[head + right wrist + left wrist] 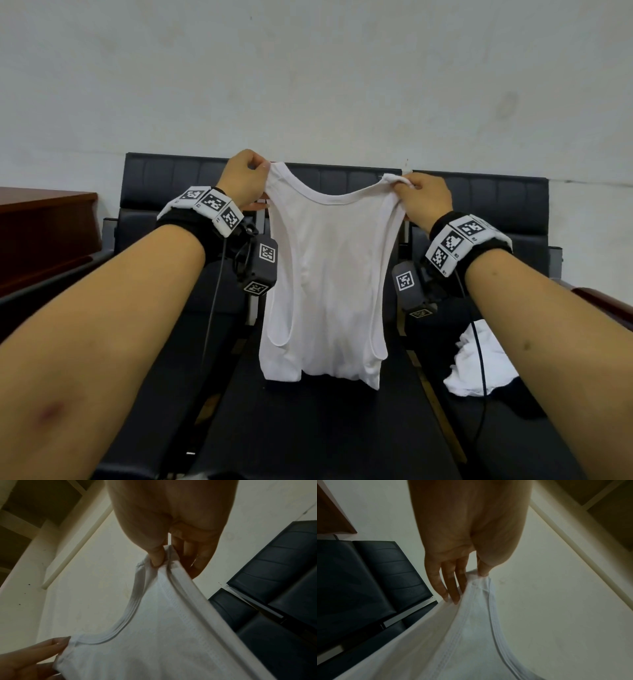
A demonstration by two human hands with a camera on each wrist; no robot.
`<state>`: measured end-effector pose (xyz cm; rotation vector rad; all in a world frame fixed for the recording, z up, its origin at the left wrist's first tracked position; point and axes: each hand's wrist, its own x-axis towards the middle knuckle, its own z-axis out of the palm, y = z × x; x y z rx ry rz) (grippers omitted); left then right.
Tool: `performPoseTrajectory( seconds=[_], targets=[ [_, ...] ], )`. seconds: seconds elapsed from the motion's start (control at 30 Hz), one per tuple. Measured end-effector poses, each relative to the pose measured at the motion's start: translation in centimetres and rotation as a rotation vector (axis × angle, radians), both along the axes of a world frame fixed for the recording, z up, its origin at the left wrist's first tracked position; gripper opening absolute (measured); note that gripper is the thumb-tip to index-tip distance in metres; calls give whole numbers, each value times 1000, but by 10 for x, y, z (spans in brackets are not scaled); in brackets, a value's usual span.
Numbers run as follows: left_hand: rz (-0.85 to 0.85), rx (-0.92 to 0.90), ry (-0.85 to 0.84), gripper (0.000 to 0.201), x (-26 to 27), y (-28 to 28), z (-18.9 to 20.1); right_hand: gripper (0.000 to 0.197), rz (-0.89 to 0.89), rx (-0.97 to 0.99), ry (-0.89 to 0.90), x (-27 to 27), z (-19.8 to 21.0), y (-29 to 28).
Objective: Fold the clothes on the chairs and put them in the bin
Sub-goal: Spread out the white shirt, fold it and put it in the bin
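Two hands hold up a white tank top [325, 274] in the air in front of the black chairs [479, 205]. The left hand [245, 178] pinches one shoulder strap, and the right hand [426, 202] pinches the other strap. The top hangs down flat, and its bottom edge is close to a seat. It looks thin, soft and very light, so it will flop and bend easily. The straps are good places to hold it. Another white cloth [476, 363] lies crumpled on the right seat. No bin shows here.
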<state>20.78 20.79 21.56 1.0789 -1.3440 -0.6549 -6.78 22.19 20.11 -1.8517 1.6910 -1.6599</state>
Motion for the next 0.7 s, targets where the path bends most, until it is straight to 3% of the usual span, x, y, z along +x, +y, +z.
performPoseTrajectory(
  seconds=[0.13,0.23,0.33,0.5,0.6,0.7],
  targets=[
    [50,-115,18,18,1,-2,2,25,-24,-22,-6,-4,8,2],
    [153,-232,-59,15,2,-4,5,27,-14,-7,-83,-4,17,3],
    [152,-248,-142,20,-1,1,9,27,11,3,-127,0,25,11],
    [-22,-166,-329,54,-3,22,14,23,63,35,-58,1,24,11],
    [-144,-59,-397,43,1,28,11,18,119,117,-76,-2,16,9],
    [-157,64,-521,29,9,26,4,20,122,169,-102,-7,3,5]
  ],
)
